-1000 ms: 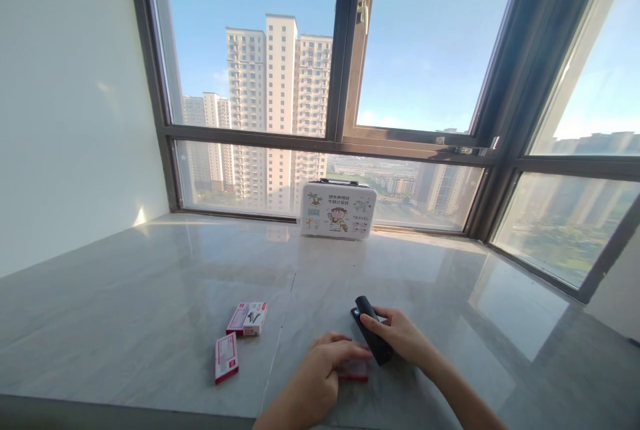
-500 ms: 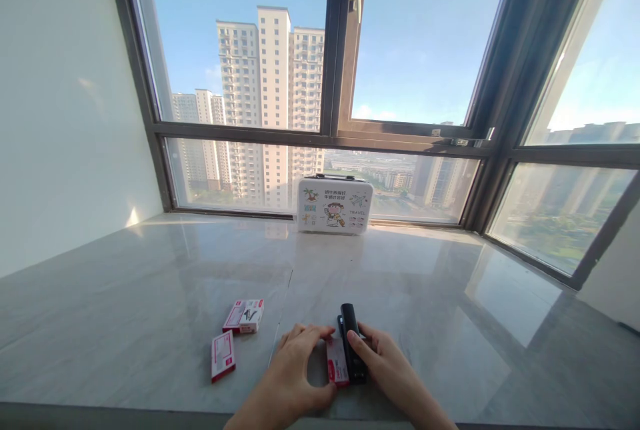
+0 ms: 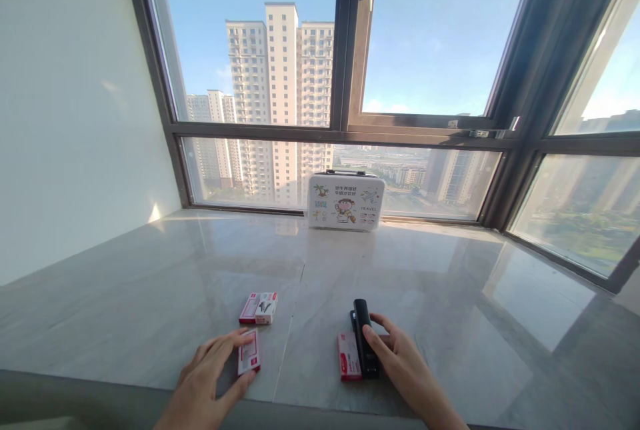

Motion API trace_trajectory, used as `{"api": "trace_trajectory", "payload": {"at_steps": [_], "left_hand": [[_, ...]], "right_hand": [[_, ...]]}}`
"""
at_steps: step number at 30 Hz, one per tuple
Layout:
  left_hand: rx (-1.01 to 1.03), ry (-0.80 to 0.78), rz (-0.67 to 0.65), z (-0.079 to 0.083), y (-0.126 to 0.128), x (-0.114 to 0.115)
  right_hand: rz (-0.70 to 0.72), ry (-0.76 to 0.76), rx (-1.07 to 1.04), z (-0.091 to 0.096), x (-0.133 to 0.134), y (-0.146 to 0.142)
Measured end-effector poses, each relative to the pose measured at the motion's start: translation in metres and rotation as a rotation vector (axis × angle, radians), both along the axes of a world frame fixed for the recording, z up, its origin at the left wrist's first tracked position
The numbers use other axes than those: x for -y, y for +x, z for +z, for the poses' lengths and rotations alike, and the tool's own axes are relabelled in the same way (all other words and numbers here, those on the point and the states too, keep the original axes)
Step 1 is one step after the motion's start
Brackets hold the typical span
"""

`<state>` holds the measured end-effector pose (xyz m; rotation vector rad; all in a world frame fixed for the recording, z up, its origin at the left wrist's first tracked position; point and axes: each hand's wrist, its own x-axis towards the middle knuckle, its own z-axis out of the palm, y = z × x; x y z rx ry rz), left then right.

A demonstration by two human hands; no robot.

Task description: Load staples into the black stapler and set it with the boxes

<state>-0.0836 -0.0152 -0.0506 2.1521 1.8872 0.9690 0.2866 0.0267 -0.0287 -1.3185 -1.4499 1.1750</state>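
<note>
My right hand (image 3: 400, 357) is closed around a black stapler (image 3: 367, 343), thumb on its top arm, as it rests on the counter. Against the stapler's left side lies a pink and white staple box (image 3: 349, 357). My left hand (image 3: 213, 370) reaches over a smaller-looking white and red box (image 3: 249, 353), fingers at its far end and thumb at its near end, gripping it on the counter. Just beyond, two more red and white boxes sit side by side: a plain-labelled box (image 3: 250, 308) and a box with a stapler picture (image 3: 267, 309).
A white carrying case (image 3: 346, 202) with cartoon prints stands at the back against the window frame. The grey marble-look counter (image 3: 440, 283) ends at a front edge near me. A white wall (image 3: 65, 117) bounds the left side.
My left hand has moved left, off the box beside the stapler and onto the nearer of the left boxes. My right hand stays on the stapler. The whole view has shifted slightly.
</note>
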Motion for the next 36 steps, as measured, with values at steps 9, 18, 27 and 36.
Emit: {"api": "trace_trajectory", "payload": {"at_steps": [9,18,27,36], "left_hand": [[0.361,-0.165,-0.395,0.041,0.139,-0.024],[0.314,0.009,-0.338,0.043,0.131,-0.040],[-0.137,0.040,0.185,0.000,-0.031,-0.051],[0.153,-0.156,-0.119,0.018,0.024,-0.002]], "right_hand": [[0.016,0.061,0.027,0.000,0.002,0.000],[0.011,0.069,0.023,-0.006,-0.001,0.001],[-0.020,0.064,0.028,-0.006,0.000,0.001],[-0.019,0.059,0.035,-0.006,0.000,-0.003]]}}
